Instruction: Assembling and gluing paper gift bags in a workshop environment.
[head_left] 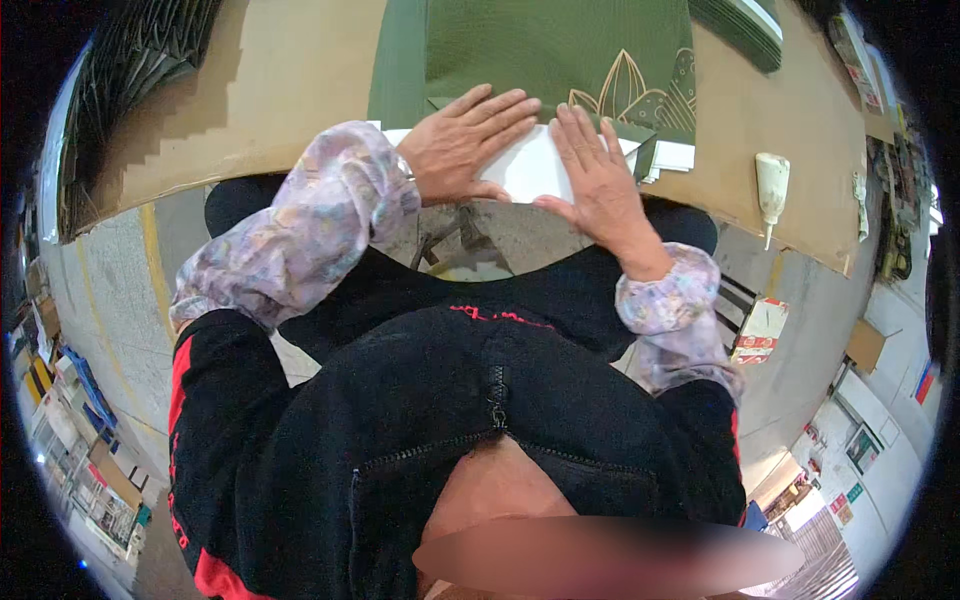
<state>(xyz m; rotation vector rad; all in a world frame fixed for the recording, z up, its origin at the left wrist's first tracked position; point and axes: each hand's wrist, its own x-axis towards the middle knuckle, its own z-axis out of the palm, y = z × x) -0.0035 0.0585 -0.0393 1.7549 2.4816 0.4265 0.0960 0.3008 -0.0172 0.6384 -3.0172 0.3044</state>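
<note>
A dark green paper sheet (530,60) with gold leaf line drawings lies at the far middle of the table. At its near edge a white flap (527,168) shows between my hands. My left hand (465,145) lies flat across the green edge and the white flap, fingers stretched to the right. Flat on the right part of the same edge rests my right hand (598,175), fingers pointing away from me and apart. Neither hand grips anything. Folded green and white corners stick out just right of my right hand.
A tan board tabletop (290,100) runs along the far side. A white squeeze bottle (772,190) with a thin nozzle lies at right. Dark green stacked pieces stand at far left (150,60) and far right (742,28). A red and white box (760,330) sits below the table at right.
</note>
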